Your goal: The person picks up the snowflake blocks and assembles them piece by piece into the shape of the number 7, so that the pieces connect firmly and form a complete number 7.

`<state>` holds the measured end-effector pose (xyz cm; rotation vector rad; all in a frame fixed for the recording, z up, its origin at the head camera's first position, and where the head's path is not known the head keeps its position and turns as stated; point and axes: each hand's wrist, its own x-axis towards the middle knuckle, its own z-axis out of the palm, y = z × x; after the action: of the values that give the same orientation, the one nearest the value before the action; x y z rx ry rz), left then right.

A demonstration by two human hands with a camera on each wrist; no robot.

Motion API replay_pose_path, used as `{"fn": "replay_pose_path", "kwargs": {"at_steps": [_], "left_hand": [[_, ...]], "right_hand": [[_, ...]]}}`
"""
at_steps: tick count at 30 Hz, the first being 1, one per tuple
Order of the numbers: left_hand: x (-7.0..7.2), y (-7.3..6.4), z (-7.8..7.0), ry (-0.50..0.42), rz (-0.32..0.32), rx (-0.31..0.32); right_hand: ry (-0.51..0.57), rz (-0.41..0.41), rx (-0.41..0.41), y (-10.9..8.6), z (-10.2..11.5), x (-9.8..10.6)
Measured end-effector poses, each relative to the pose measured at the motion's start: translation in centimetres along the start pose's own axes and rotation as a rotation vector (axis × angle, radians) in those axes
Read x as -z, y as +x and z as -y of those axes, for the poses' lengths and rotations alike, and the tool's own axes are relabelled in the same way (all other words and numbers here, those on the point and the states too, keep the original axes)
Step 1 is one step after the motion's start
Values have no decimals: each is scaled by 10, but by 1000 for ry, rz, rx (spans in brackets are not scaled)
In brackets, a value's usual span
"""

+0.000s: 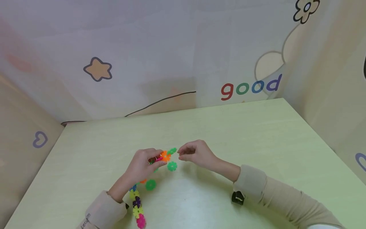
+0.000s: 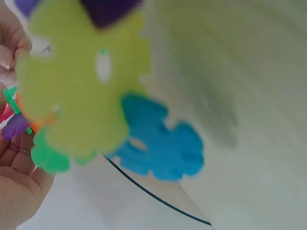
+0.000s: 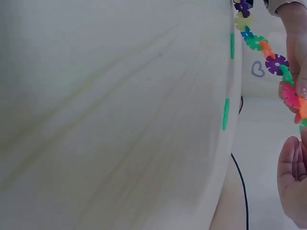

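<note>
My left hand (image 1: pixel 140 165) pinches a chain of colourful notched plastic flower discs near its far end, at an orange disc (image 1: pixel 165 156). A green disc (image 1: pixel 172 151) sticks out beyond the orange one, forming the chain's tip. Just right of that tip is my right hand (image 1: pixel 200 154), thumb and fingers apart, with nothing seen between them. The chain runs back under my left wrist to a pink disc (image 1: pixel 141 221) near the front. In the left wrist view, a yellow disc (image 2: pixel 81 91) and a blue disc (image 2: pixel 163 143) loom close. My left palm hides part of the chain.
Two loose green discs lie on the pale table (image 1: pixel 257 136): one (image 1: pixel 172 166) below the chain's tip, another (image 1: pixel 151 184) nearer the front. A black wrist device (image 1: pixel 237 197) hangs under the right sleeve. Printed cloth walls (image 1: pixel 160 47) enclose the table's back and sides.
</note>
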<state>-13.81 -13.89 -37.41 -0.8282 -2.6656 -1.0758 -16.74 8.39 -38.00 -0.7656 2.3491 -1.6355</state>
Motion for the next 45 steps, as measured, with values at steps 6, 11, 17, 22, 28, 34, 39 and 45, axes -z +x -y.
{"fn": "replay_pose_path", "kwargs": {"at_steps": [6,11,17,22,28,34,39,45], "left_hand": [[6,0,4,22,-32,64],[12,-2,10,12,-46,112],[19,-2,13,21,-30,178],[22,-1,16,23,-15,209],[24,0,21,18,-2,213],[25,1,24,-7,3,206],[25,1,24,-22,-3,187],[24,0,22,-44,6,191]], "right_hand": [[-3,33,-66,6,-6,-6],[-53,53,-83,11,-11,-10],[-103,106,-106,17,-15,-12],[-140,173,-133,21,-21,-15],[-251,216,-96,28,-27,-20],[-385,266,-41,31,-28,-25],[-423,264,-29,32,-29,-26],[-413,246,-67,30,-27,-27]]}}
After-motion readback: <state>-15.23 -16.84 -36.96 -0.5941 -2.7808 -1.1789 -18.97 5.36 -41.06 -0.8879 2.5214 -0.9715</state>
